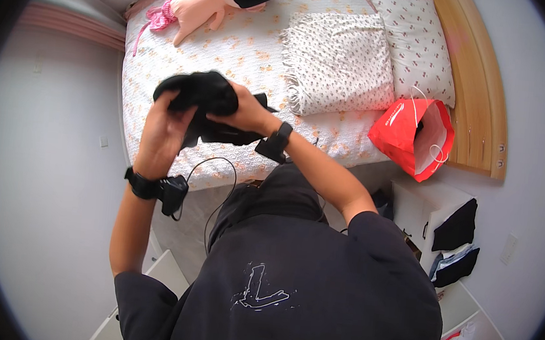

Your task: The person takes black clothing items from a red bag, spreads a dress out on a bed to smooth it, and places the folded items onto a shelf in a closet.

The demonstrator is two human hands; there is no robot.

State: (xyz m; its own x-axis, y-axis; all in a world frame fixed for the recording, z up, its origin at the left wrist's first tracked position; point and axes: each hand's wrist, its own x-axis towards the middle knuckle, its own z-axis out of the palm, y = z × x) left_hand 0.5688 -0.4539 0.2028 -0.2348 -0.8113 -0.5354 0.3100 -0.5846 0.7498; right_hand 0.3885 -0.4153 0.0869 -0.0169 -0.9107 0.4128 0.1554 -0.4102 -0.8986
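Observation:
A bundle of black cloth [207, 92] is held up over the near side of the bed. It looks like a garment, but its kind cannot be made out. My left hand [163, 131] grips its left end, with the thumb pressed on the near face. On the other side, my right hand [249, 111] closes round the right end, and its fingertips are hidden behind the fabric. Loose dark folds hang below and between both hands. A black band with a small box and a cable is strapped round each wrist.
The bed [250, 58] carries a plush doll [199, 9], a fringed folded blanket [343, 66], a pillow [419, 53] and a red paper bag [399, 132] by the wooden headboard [481, 78]. Dark folded clothes [455, 228] hang over a white cabinet [411, 211] at right. A thin cable [225, 159] loops beside my left wrist.

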